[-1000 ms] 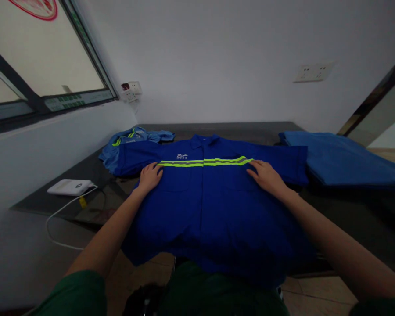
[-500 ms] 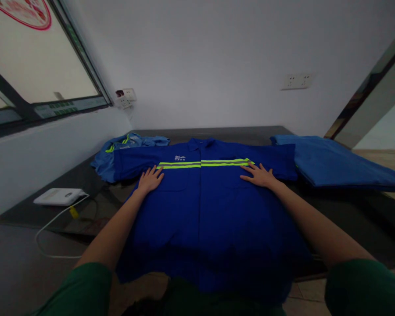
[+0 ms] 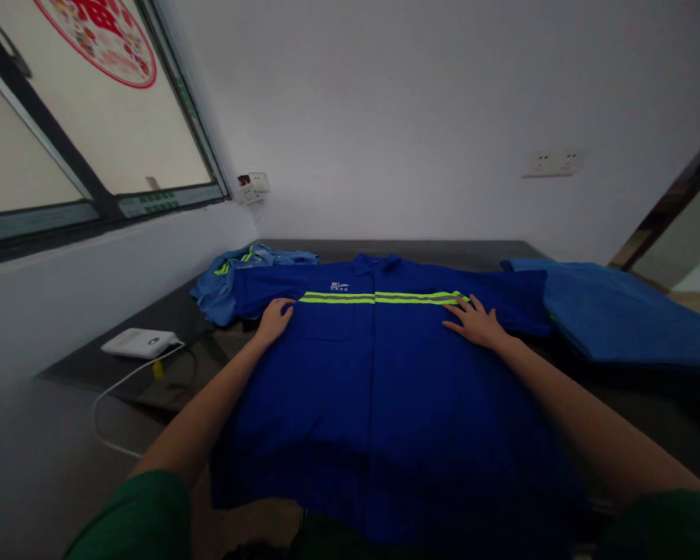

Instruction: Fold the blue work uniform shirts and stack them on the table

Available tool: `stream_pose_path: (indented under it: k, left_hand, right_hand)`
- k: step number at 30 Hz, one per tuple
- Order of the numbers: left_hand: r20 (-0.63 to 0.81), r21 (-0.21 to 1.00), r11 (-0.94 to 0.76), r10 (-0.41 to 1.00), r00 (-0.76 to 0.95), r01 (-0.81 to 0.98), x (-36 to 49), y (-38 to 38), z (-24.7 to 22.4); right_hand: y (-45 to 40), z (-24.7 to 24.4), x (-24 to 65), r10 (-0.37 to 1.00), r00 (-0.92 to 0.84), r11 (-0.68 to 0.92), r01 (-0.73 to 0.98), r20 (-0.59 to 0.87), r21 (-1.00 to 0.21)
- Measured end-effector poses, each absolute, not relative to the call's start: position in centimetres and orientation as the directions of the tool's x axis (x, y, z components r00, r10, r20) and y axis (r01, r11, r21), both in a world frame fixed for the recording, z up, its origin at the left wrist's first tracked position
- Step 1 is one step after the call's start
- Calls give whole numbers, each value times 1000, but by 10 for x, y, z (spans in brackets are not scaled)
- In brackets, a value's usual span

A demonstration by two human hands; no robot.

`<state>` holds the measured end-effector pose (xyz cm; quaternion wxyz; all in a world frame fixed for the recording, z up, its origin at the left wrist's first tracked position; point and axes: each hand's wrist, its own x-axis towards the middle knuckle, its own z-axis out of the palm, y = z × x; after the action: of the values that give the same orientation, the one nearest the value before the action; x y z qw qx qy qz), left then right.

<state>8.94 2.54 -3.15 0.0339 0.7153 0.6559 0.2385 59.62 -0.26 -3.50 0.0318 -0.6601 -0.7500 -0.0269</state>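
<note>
A dark blue work shirt [image 3: 338,373] lies front side up on the dark table, sleeves out to both sides and its lower part hanging over the near edge. A yellow-and-grey reflective band [image 3: 338,298] crosses the chest, below a white logo. My left hand [image 3: 275,320] is at the shirt's side just below the left sleeve, fingers bent and drawn together on the cloth, the thumb close to them. On the other side of the chest, my right hand [image 3: 474,323] rests flat with fingers spread, touching the end of the band.
At the back left lies a crumpled lighter blue garment [image 3: 215,288] with yellow strips. Folded blue cloth [image 3: 635,315] sits at the right. A white device [image 3: 140,342] with a cable [image 3: 117,385] is on the left. Behind the table [image 3: 443,249] stands a wall with sockets [image 3: 551,163].
My left hand has gone from lying spread on the chest to bent fingers at the shirt's side. My right hand stays flat by the band's end. The view has shifted slightly left and up.
</note>
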Motion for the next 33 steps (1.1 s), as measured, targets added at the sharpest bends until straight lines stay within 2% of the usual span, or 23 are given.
stream_pose_path:
  k: [2,5,8,10,15,19,25,30,33]
  left_hand:
    - [282,399,-109,960,-9,911,67,13,-23]
    - [212,453,-24,974,-82,891,31,-10,-12]
    - [125,519,65,981,-151,852,4,-33,-6]
    - [58,578,112,982,-177,808,-6,-46,-4]
    - [-48,746,165,980,-195,645,-11,-58,-11]
    - [-62,858,180,966,-250,481,-10,-49,-20]
    - [-122,981,170,917,-379,95,-13,-33,-26]
    - [-204,977,149,865,-458,-154,-13,-12,-20]
    - [-250,959,143,835,-490,-246,-10,6,-15]
  right_hand:
    - [-8,-22,571,955,-233,230,972,181,36]
    - [-27,6,509,829,-487,500,866,275,25]
    - [-64,34,431,656,-700,741,668,281,-67]
    - [-93,45,380,524,-818,850,522,239,-77]
    - [-157,35,275,98,-980,992,110,173,58]
    - [-185,8,216,-128,-985,988,-116,120,99]
    - [-186,-12,178,-228,-971,965,-215,76,149]
    - [-179,-24,170,-164,-985,980,-155,61,127]
    - [-180,-29,173,-124,-986,988,-111,116,111]
